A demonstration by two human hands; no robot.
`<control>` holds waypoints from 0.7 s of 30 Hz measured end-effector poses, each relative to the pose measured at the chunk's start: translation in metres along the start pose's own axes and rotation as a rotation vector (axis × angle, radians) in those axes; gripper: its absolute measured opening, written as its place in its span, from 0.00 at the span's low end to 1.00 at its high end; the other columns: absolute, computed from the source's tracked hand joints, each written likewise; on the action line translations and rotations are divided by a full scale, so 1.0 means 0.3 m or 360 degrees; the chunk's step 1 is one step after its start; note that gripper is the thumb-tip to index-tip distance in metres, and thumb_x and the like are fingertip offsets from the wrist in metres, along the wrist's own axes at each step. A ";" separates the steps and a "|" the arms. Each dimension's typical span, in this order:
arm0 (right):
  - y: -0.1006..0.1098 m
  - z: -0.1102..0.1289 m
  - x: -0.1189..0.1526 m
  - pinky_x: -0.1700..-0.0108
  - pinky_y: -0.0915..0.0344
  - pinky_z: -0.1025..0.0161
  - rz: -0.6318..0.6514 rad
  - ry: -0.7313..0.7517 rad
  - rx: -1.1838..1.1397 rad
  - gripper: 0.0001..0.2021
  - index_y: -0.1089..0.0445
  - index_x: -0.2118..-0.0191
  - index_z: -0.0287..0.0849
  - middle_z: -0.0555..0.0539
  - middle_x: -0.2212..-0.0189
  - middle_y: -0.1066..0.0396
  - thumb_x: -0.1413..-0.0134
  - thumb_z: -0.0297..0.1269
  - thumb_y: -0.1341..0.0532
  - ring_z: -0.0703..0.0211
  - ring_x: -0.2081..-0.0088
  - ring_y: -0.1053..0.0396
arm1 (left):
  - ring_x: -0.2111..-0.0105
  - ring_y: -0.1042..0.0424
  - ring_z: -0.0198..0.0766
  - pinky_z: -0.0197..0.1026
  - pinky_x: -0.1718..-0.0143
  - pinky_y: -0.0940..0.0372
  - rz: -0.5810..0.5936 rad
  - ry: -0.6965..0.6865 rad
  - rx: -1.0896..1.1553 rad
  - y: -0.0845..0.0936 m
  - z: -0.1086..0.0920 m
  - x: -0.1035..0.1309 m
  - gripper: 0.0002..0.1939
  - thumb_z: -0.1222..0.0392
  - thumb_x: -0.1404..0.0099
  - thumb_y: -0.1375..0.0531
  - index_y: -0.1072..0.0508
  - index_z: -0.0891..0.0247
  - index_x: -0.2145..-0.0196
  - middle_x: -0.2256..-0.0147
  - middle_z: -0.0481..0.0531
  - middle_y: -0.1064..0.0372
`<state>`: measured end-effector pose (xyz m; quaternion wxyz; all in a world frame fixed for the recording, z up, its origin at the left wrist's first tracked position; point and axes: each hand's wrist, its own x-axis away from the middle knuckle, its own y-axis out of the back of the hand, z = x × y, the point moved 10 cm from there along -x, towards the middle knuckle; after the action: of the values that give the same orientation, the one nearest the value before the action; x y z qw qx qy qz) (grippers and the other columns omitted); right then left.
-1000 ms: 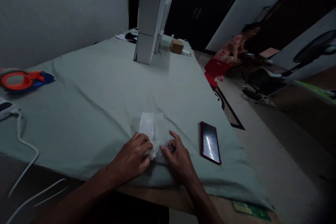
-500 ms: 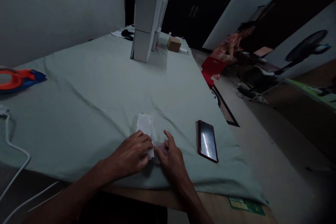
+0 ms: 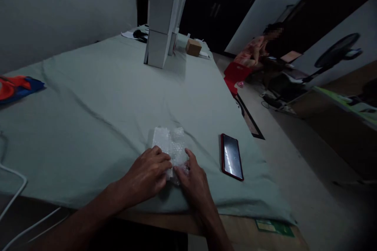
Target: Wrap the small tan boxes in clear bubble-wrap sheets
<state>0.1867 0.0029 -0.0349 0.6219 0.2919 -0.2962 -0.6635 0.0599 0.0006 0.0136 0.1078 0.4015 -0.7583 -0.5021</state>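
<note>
A white flat box or bundle (image 3: 161, 137), its surface looking like bubble wrap, lies on the cloth near the table's front edge. My left hand (image 3: 151, 168) curls over its near end, fingers closed on it. A loose flap of clear bubble wrap (image 3: 178, 145) spreads out along its right side. Holding that wrap at its lower part is my right hand (image 3: 193, 174), thumb beside the bundle and index finger raised along the flap's edge. The fingertips of both hands are partly hidden, and what the wrap covers cannot be made out.
A phone (image 3: 231, 157) lies to the right on the green cloth (image 3: 118, 86). Tall white boxes (image 3: 160, 19) and a small brown box (image 3: 193, 48) stand farther back. An orange and blue object (image 3: 20, 88) is at left, above a white cable (image 3: 17, 174). A person (image 3: 251, 49) sits beyond.
The clear bubble wrap flap now stands out flat and wide to the right of the bundle, where it was blurred before. Both hands stay nearly in place; the view has shifted slightly.
</note>
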 end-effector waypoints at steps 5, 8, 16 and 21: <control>0.000 0.037 0.003 0.69 0.37 0.64 -0.0150 0.0050 -0.0151 0.29 0.46 0.38 0.36 0.52 0.73 0.33 0.45 0.35 0.44 0.60 0.74 0.33 | 0.58 0.36 0.44 0.47 0.55 0.37 0.0033 -0.0031 0.0003 -0.006 0.002 -0.004 0.12 0.73 0.41 0.42 0.26 0.61 0.61 0.58 0.53 0.28; 0.003 0.054 0.006 0.69 0.37 0.65 -0.0189 0.0061 -0.0278 0.29 0.48 0.37 0.37 0.54 0.74 0.35 0.45 0.34 0.44 0.62 0.74 0.35 | 0.60 0.35 0.43 0.45 0.56 0.37 0.0056 -0.0060 0.0049 -0.008 -0.002 -0.011 0.13 0.73 0.41 0.43 0.27 0.61 0.61 0.60 0.53 0.28; -0.043 0.011 -0.003 0.73 0.37 0.69 -0.0087 -0.0180 -0.1089 0.30 0.47 0.38 0.38 0.53 0.71 0.35 0.44 0.41 0.40 0.64 0.73 0.35 | 0.60 0.36 0.43 0.44 0.56 0.37 0.0069 -0.0066 0.0169 -0.015 -0.003 -0.017 0.15 0.76 0.42 0.45 0.29 0.61 0.61 0.63 0.52 0.29; -0.071 -0.004 -0.005 0.71 0.36 0.68 -0.0140 -0.0315 -0.1408 0.30 0.45 0.40 0.40 0.53 0.70 0.35 0.46 0.42 0.38 0.65 0.72 0.34 | 0.60 0.36 0.43 0.45 0.55 0.37 0.0051 -0.0078 0.0179 -0.016 -0.005 -0.017 0.15 0.76 0.42 0.44 0.28 0.62 0.61 0.63 0.52 0.29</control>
<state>0.1738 0.0054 -0.0517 0.6268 -0.0542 -0.0297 -0.7767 0.0666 0.0026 0.0113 0.0746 0.3823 -0.7940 -0.4666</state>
